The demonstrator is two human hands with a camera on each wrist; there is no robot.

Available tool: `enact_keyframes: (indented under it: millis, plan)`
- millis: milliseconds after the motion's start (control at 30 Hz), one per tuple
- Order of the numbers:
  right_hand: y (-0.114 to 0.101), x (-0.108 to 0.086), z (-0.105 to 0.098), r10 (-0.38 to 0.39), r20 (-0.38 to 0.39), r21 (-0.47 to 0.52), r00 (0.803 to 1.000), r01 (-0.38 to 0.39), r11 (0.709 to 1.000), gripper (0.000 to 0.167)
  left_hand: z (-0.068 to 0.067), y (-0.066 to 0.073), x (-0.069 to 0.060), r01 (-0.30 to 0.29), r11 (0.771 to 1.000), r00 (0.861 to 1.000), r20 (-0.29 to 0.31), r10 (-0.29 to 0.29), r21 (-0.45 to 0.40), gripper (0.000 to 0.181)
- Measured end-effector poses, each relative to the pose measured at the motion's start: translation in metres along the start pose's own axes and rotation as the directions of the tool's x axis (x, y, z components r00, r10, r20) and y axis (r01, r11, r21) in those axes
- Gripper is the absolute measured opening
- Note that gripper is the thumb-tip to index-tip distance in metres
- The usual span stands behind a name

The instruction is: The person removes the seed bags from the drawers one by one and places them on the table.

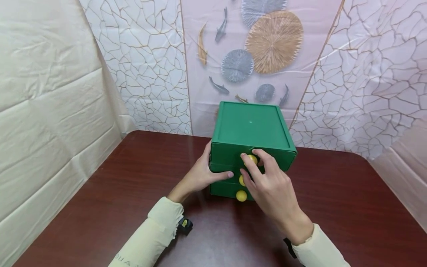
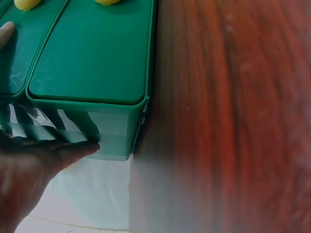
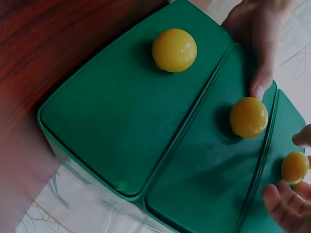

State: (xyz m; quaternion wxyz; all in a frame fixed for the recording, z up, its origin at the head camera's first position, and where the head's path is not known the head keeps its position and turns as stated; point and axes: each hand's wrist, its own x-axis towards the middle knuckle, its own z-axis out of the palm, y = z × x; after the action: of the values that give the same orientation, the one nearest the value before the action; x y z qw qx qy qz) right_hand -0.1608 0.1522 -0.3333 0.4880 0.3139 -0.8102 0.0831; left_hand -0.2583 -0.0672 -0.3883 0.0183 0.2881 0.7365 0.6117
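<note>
A green three-drawer box [image 1: 251, 126] stands on the table, its drawers stacked and closed. Each drawer front carries a round yellow knob: top knob [image 3: 294, 167], middle knob [image 3: 248, 117], bottom knob [image 1: 241, 195]. My left hand [image 1: 200, 172] braces the box's left side, fingers extended along the side wall [image 2: 114, 131] and thumb laid across the middle drawer front. At the top knob, my right hand [image 1: 273, 185] has its fingers spread around it. In the right wrist view, a gap shows between the thumb and that knob; fingertips below it are very near or touching.
The box rests on a dark red-brown wooden table [image 1: 133, 174]. Behind the table hangs a patterned cloth [image 1: 156, 66] with fish and round leaf shapes. A pale cloth [image 1: 50, 96] hangs at the left.
</note>
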Motion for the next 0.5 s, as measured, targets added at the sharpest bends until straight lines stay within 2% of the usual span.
enact_keyframes:
  millis: [133, 300, 500]
  plan:
    - [-0.0006, 0.0009, 0.0007, 0.005, 0.034, 0.009, 0.999, -0.005, 1.0, 0.034, -0.0033, 0.0036, -0.0017, 0.008, 1.0, 1.0, -0.014, -0.008, 0.003, 0.115]
    - [-0.0027, 0.0006, -0.0001, 0.013, 0.066, 0.041, 0.998, -0.015, 0.999, 0.035, -0.0041, 0.0016, -0.0022, 0.018, 1.0, 1.0, -0.013, -0.018, 0.022, 0.115]
    - [-0.0028, -0.0017, -0.0046, 0.026, 0.099, 0.047, 0.995, -0.03, 0.998, 0.047, 0.0015, -0.0013, -0.0005, 0.028, 0.999, 1.0, -0.012, -0.028, 0.03, 0.116]
